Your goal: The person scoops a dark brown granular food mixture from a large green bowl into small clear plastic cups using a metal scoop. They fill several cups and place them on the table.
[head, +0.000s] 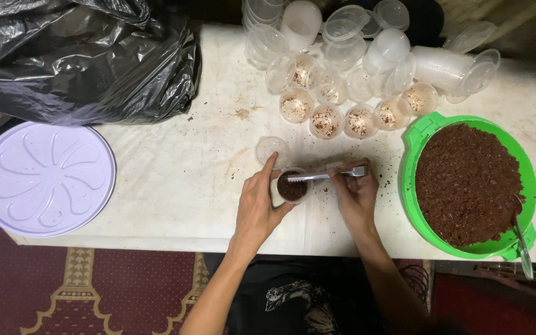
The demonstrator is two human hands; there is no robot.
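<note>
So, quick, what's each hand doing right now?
Left hand: closed around the small cup of brown mix, steadying it.
Right hand: closed on a metal utensil laid across the cup's top.

Setting: home food-packing corner | Evidence: low white worktop (175, 180) on patterned red carpet (82, 285); stacked clear plastic cups (342, 37); green basin (418, 133) of brown crumbly mix; black bin bag (82, 56)

Black plastic bag (82, 56), crumpled and glossy, at 10 o'clock on the white table (175, 186). Clear round plastic cups (367, 56), empties stacked and lying, at 12–1 o'clock. No labels, signs, screens.
</note>
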